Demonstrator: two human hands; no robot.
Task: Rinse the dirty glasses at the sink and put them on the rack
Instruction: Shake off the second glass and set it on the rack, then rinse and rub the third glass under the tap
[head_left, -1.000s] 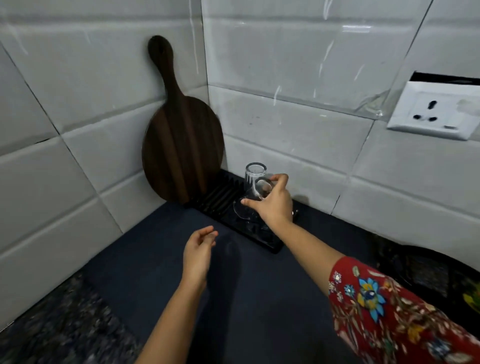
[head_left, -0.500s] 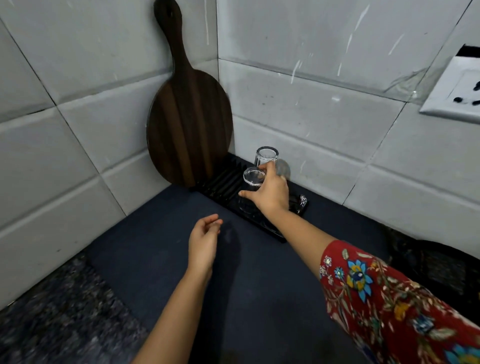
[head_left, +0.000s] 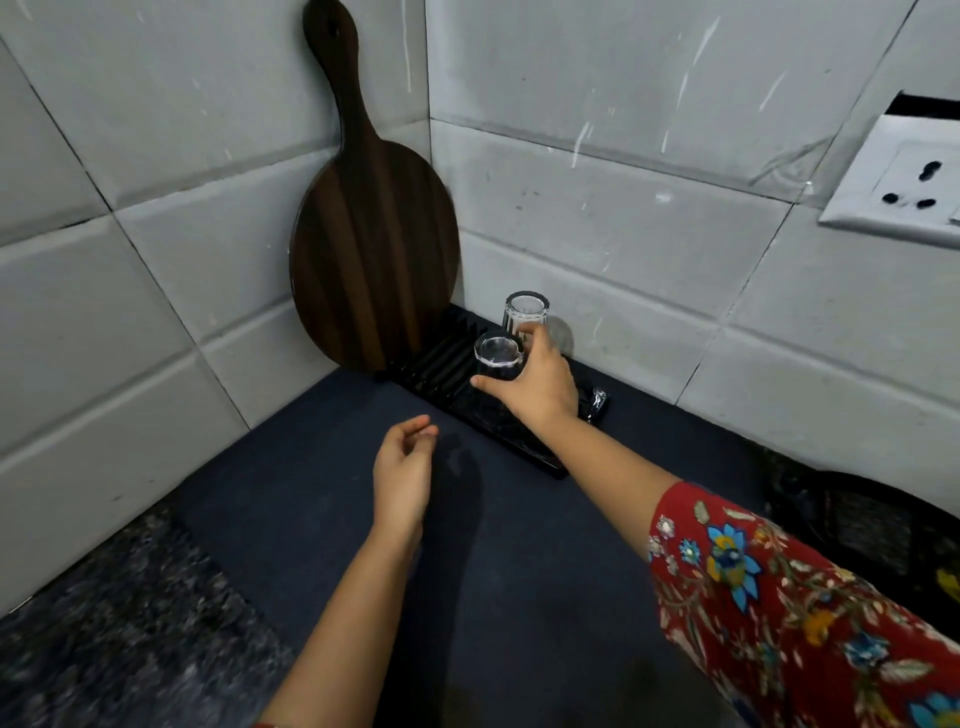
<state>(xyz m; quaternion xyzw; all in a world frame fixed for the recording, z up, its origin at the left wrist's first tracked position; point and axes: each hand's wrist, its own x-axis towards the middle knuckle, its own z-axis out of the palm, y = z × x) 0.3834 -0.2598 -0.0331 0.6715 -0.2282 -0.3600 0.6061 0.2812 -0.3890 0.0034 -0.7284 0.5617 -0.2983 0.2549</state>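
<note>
Landmark: the black slatted rack (head_left: 441, 364), lying along the foot of the tiled wall.
Glass in hand: the near glass (head_left: 497, 357) stands over the middle of the rack, base up and mouth down, its long axis upright.
Right hand: the right hand (head_left: 540, 387) is wrapped round the near glass from the rack's front side, thumb low on the wall facing the person.
Seating: the hand and the dark slats hide the rim, so I cannot tell whether it rests on the rack yet.
Far glass: the far glass (head_left: 525, 312) is also upturned, on the wall side of the rack, just behind the near glass.
Left hand: the left hand (head_left: 402, 467) hangs in front of the rack, fingers loosely curled, holding nothing, farther from the rack than the right hand.
Cutting board: the cutting board (head_left: 374, 234) leans at the rack's left end.
Coming move: probably letting go. The fingers reach toward the far glass, so they should draw back toward the rack's front.
</note>
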